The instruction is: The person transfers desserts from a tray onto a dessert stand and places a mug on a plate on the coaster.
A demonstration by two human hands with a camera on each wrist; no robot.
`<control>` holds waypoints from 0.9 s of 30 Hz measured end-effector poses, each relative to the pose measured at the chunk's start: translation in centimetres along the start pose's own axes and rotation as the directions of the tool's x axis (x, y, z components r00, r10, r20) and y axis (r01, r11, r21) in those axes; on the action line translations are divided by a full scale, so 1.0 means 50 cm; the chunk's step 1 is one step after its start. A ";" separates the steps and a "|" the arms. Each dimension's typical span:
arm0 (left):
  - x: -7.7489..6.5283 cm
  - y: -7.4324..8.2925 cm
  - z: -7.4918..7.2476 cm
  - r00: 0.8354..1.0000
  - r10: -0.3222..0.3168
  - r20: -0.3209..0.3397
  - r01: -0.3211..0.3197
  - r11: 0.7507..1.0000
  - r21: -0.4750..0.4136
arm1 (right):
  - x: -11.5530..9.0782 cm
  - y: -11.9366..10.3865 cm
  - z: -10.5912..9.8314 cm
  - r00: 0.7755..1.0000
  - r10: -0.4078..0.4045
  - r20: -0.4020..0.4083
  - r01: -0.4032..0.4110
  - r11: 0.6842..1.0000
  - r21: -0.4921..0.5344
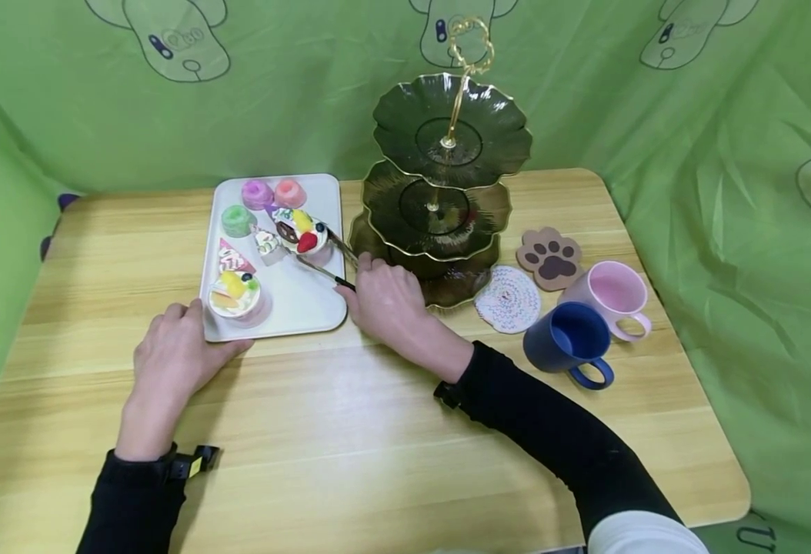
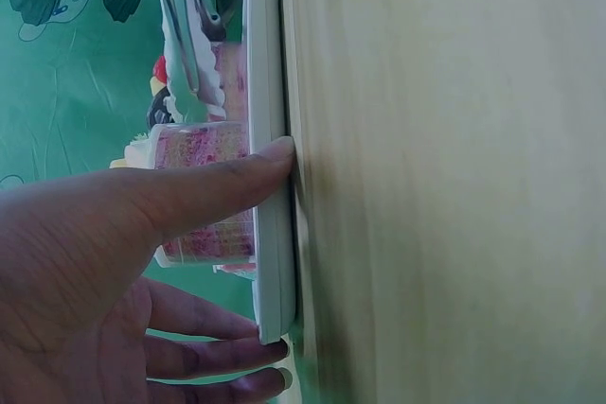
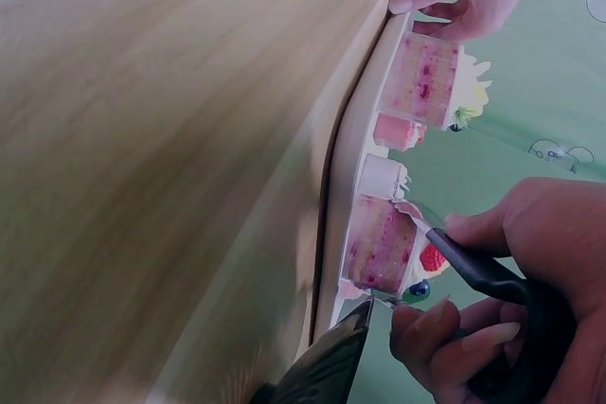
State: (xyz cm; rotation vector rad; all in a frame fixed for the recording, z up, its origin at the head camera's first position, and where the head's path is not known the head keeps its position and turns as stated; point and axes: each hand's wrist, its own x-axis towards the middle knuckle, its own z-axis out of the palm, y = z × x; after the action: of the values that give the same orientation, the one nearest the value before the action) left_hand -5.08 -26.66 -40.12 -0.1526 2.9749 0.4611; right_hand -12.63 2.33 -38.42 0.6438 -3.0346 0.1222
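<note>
My right hand (image 1: 392,300) grips black-handled metal tongs (image 3: 481,272). The jaws of the tongs stand on either side of a clear dessert cup (image 3: 377,245) of pink layered cake, topped with cream, a strawberry and other fruit. This cup is on the white tray (image 1: 308,309). At the tray's near left corner, my left hand (image 1: 175,350) holds it, thumb (image 2: 222,182) against the front edge and fingers along the left side. Close to that hand is a second dessert cup (image 1: 237,298), also topped with cream and fruit.
Purple, orange and green ring-shaped sweets (image 1: 238,221) and small cakes (image 1: 234,257) share the tray. Right of it rises a dark three-tier stand (image 1: 440,208) with gold rims. Further right lie a round coaster (image 1: 507,300), a paw-shaped coaster (image 1: 549,258), a blue mug (image 1: 559,342) and a pink mug (image 1: 602,296).
</note>
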 end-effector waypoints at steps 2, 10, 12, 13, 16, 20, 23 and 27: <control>0.000 -0.001 -0.001 1.000 0.000 -0.002 0.000 1.000 -0.001 | 0.001 0.001 -0.002 1.000 -0.011 -0.010 0.011 1.000 0.001; -0.003 0.000 -0.002 1.000 0.007 -0.011 -0.007 1.000 -0.010 | -0.009 0.004 -0.009 1.000 -0.016 -0.023 0.017 0.999 0.031; -0.002 0.001 -0.002 1.000 0.007 -0.008 -0.007 1.000 -0.007 | -0.014 0.005 -0.013 0.999 -0.011 -0.043 0.013 0.999 0.043; -0.003 0.001 -0.001 1.000 0.008 -0.006 -0.008 1.000 -0.006 | -0.017 0.007 -0.016 0.999 -0.007 -0.054 0.010 0.999 0.050; -0.005 0.001 0.000 1.000 0.007 -0.009 -0.007 1.000 -0.007 | -0.028 0.012 -0.029 0.996 0.005 -0.086 0.001 0.997 0.073; -0.006 0.003 0.001 1.000 0.010 -0.020 -0.010 1.000 -0.008 | -0.044 0.025 -0.046 0.995 0.018 -0.103 -0.008 0.995 0.096; -0.006 0.004 0.002 1.000 0.013 -0.028 -0.013 1.000 -0.004 | -0.058 0.037 -0.052 0.994 0.023 -0.105 -0.012 0.994 0.106; -0.005 0.006 0.000 1.000 0.010 -0.029 -0.010 1.000 -0.002 | -0.073 0.052 -0.052 0.993 0.035 -0.113 -0.021 0.993 0.119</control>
State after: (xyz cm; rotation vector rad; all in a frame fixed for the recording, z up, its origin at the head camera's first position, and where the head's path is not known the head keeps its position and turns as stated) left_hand -4.84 -26.35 -39.99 -0.1465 3.0050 0.4669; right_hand -10.29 6.41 -36.23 0.5799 -2.9434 0.3297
